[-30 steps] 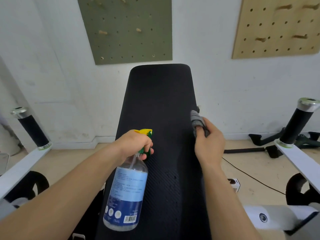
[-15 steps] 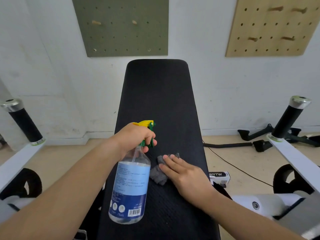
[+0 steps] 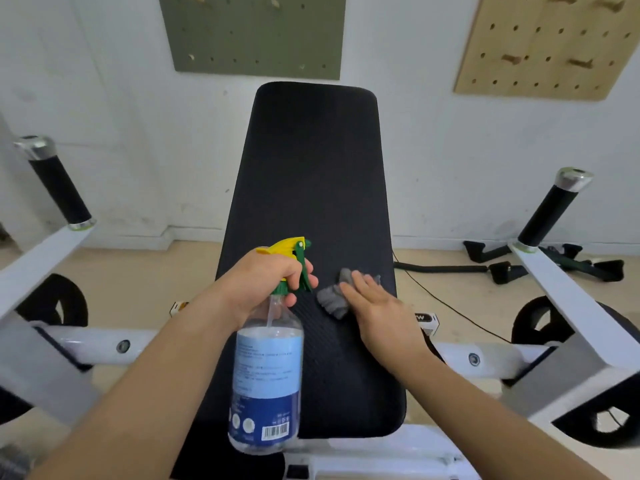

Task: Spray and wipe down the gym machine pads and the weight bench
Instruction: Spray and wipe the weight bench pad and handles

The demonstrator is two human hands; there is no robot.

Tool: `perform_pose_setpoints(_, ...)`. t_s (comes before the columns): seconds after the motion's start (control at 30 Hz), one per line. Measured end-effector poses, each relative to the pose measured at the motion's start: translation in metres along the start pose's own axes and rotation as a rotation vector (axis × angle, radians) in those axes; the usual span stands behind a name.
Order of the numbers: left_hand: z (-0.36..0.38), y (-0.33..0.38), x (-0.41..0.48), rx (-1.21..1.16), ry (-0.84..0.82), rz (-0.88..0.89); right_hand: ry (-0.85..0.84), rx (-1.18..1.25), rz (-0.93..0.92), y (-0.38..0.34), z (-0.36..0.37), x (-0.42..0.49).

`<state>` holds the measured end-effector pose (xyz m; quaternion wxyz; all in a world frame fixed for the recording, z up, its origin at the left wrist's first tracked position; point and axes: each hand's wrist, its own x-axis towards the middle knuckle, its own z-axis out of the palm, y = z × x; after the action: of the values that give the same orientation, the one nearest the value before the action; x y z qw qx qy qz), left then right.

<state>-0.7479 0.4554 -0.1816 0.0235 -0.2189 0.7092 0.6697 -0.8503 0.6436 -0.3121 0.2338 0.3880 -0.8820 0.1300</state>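
Nearest, the left hand [image 3: 266, 275] stays clamped around the spray bottle [image 3: 265, 382], hanging at six o'clock over the black bench pad [image 3: 311, 188]. The right hand [image 3: 377, 306], fingers spread flat, has come down from the pad's three o'clock edge and now presses the grey cloth [image 3: 332, 299] mid-pad, so wiping seems underway; the twelve o'clock end looks unwiped

Both forearms come in bare from the bottom corners, no sleeves showing anywhere up to the frame edge, and the left hand [image 3: 268, 277] and right hand [image 3: 377, 308] are gloveless, with no watch, ring or band on either wrist.
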Motion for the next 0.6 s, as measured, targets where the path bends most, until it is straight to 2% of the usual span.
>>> perform_pose_setpoints(0.1, 0.005, -0.019, -0.017, -0.024, -0.005, -0.027, -0.06, -0.032, -0.149, 0.001, -0.008, -0.043)
perform_pose_setpoints(0.17, 0.008, -0.03, -0.029, -0.042, -0.008, -0.04, -0.059, -0.076, -0.116, 0.005, -0.02, -0.039)
perform_pose_setpoints(0.2, 0.009, -0.037, -0.035, -0.045, -0.011, -0.049, -0.043, -0.037, -0.02, 0.005, -0.027, -0.037)
perform_pose_setpoints(0.27, 0.009, -0.05, -0.045, -0.052, -0.008, -0.069, 0.037, 0.186, 0.313, 0.008, -0.042, -0.037)
perform_pose_setpoints(0.33, 0.009, -0.064, -0.051, -0.062, 0.003, -0.077, 0.244, 0.423, 0.627, 0.016, -0.053, -0.044)
perform_pose_setpoints(0.37, 0.009, -0.07, -0.053, -0.06, 0.008, -0.074, 0.333, 0.531, 0.708, 0.02, -0.058, -0.046)
perform_pose_setpoints(0.47, 0.015, -0.079, -0.055, -0.021, -0.003, -0.057, 0.42, 0.687, 0.711, 0.019, -0.074, -0.045)
perform_pose_setpoints(0.6, 0.028, -0.079, -0.057, -0.024, -0.009, -0.041, 0.415, 0.599, 0.611, 0.005, -0.084, -0.039)
